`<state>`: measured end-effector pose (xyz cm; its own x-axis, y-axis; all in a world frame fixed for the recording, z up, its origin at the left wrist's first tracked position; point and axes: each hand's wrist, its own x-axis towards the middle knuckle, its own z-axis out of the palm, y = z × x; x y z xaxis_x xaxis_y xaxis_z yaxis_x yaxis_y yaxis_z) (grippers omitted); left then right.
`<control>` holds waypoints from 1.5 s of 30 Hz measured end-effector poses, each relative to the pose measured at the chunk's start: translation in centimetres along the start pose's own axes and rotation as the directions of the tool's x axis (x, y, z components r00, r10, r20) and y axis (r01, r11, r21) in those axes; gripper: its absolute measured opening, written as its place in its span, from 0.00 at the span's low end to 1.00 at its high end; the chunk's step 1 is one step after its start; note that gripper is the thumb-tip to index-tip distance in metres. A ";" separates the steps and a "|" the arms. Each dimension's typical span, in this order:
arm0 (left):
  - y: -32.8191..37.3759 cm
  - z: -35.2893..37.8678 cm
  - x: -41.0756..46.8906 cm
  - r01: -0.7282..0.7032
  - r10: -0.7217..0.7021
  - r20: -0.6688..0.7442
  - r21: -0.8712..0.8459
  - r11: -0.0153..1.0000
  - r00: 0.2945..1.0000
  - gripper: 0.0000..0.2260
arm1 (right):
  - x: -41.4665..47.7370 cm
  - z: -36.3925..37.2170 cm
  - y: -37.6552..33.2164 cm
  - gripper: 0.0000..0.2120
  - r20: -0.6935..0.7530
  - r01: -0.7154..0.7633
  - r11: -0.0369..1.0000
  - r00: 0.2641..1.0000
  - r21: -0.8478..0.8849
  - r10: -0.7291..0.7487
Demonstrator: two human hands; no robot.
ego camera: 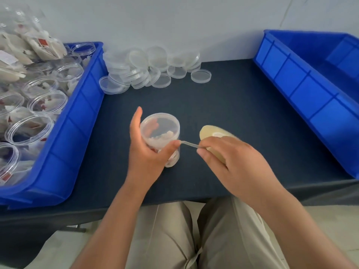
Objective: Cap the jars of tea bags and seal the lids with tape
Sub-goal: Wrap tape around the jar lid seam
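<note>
Nearest the camera, beige trousers [174, 239] cover the seated person's lap, and both bare forearms reach forward over the front edge of the dark table [233, 105].

The left hand [144, 152] grips a clear plastic jar [161, 133] of tea bags from its left side. The palm wraps the wall, the thumb presses on the jar's right side, and one finger stands up straight past the rim. A translucent lid [160, 121] sits on the jar. Whether the jar stands on the table or is held just above it, I cannot tell. It sits at the middle of the table, near the front.

Just right of it, the right hand [231, 162] has its fingers curled round a yellowish tape roll [211, 133], held on edge and blurred. A narrow strip of tape [190, 145] stretches from the roll to the spot under the left thumb, just below the lid.

On the left, a blue bin [85, 105] overhangs the table edge. It is packed with open clear jars [46, 101] holding white tea bags with red tags, and more tea bags [38, 45] are heaped at its far end.

Beyond the hands, a pile of loose clear lids [147, 68] lies at the back of the table, touching the left bin's far corner, with one lid [201, 75] lying slightly apart to the right.

On the right, a second blue bin [303, 90] stands at an angle, well apart from the jar. A pale wall [174, 20] rises behind everything.
</note>
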<state>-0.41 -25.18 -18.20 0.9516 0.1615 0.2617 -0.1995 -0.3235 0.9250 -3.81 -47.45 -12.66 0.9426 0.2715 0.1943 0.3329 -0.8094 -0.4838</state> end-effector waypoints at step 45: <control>2.5 -2.1 0.9 0.297 -0.259 0.337 -0.069 0.952 0.905 0.24 | 4.1 -0.7 -0.7 0.19 0.327 -0.110 0.987 0.943 0.116 0.067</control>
<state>-0.55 -23.87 -15.04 0.9919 -0.0842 -0.0950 0.0770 -0.1959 0.9776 -0.21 -46.13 -10.97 0.9195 0.3717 -0.1281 0.2274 -0.7686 -0.5979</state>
